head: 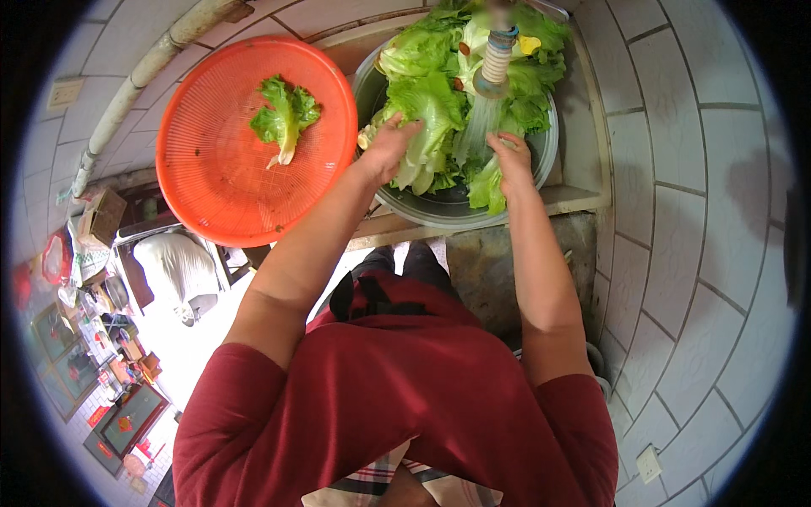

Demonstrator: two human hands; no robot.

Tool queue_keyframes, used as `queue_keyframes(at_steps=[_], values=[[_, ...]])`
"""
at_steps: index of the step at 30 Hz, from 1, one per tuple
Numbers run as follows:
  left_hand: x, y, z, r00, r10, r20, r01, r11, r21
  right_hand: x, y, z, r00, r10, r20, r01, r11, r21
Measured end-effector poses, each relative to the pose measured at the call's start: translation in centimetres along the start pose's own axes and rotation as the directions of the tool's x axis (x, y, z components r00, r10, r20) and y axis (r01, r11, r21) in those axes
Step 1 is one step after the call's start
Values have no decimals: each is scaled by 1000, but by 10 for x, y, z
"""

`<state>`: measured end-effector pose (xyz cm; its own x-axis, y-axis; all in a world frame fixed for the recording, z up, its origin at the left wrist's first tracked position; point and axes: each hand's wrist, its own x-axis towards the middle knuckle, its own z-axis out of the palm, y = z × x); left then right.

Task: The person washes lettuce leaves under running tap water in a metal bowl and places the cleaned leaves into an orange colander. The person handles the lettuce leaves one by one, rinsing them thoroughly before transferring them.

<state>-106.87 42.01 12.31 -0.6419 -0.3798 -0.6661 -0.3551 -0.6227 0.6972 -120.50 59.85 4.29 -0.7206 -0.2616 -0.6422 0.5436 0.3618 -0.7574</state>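
A large round metal basin (443, 218) full of green lettuce (421, 47) stands before me. Water runs into it from a faucet with a ribbed white hose end (496, 66). My left hand (388, 149) is at the basin's left side, its thumb over a broad, pale-ribbed lettuce leaf (431, 136); some of its fingers are hidden. At the right, beside the stream, my right hand (514, 161) grips a smaller lettuce leaf (486, 187) that hangs down inside the basin. Left of the basin, an orange plastic colander (209, 146) holds one small lettuce leaf (285, 120).
The basin sits in a ledged sink surround (580, 199) against a tiled wall (671, 152). A pipe (127, 95) climbs the wall at the left. Behind the colander's near side, a white cloth-like cover (177, 266) lies over a stand, with household clutter beyond.
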Motion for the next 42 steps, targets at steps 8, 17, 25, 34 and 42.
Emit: queue_keyframes(at_steps=[8, 17, 25, 34, 42], values=[[2, 4, -17, 999, 50, 19, -49, 998, -44, 19, 1, 30, 992, -114, -53, 94, 951, -293], [-6, 12, 9, 995, -18, 97, 35, 984, -176, -24, -28, 14, 984, -150, -91, 166, 965, 203], [9, 8, 19, 972, -173, 162, 214, 933, -290, -29, -40, 14, 964, 105, 245, -160, 963, 218], [18, -14, -14, 1000, 28, -6, -27, 999, 31, -53, -67, 0, 963, -161, 215, 113, 969, 220], [4, -29, 4, 1000, -11, -2, 11, 944, 331, -28, -54, 14, 977, -213, 9, 211, 973, 92]])
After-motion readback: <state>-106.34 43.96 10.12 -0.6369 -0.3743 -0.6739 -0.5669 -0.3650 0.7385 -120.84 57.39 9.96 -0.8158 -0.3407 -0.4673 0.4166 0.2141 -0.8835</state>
